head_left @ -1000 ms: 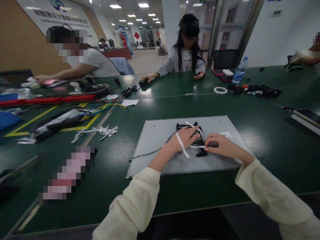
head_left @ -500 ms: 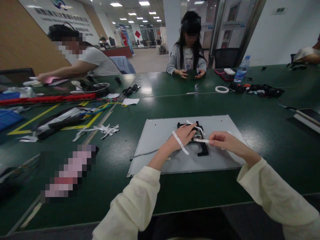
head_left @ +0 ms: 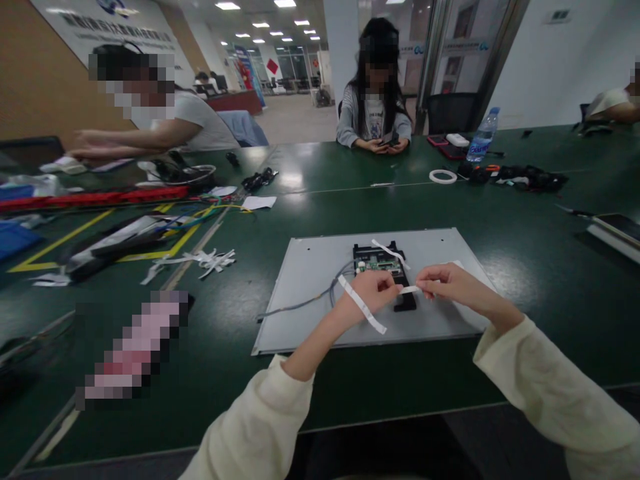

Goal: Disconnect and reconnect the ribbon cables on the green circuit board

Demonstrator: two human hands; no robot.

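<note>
Left hand (head_left: 369,291) and right hand (head_left: 450,284) pinch a white strip (head_left: 410,289) over the black frame's (head_left: 405,304) four-o'clock side; I'd fear uneven tugging tearing it, or that wrist snagging the nine-o'clock cable (head_left: 305,306).

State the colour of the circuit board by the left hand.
The circuit board is green, seen in the head view.

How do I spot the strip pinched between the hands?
On the green table, find the white board carrying a black frame. By the frame's near end, the left hand and right hand pinch a short white strip. Unlike the left-wrist strip and the strip across the frame, it bridges both hands.
</note>
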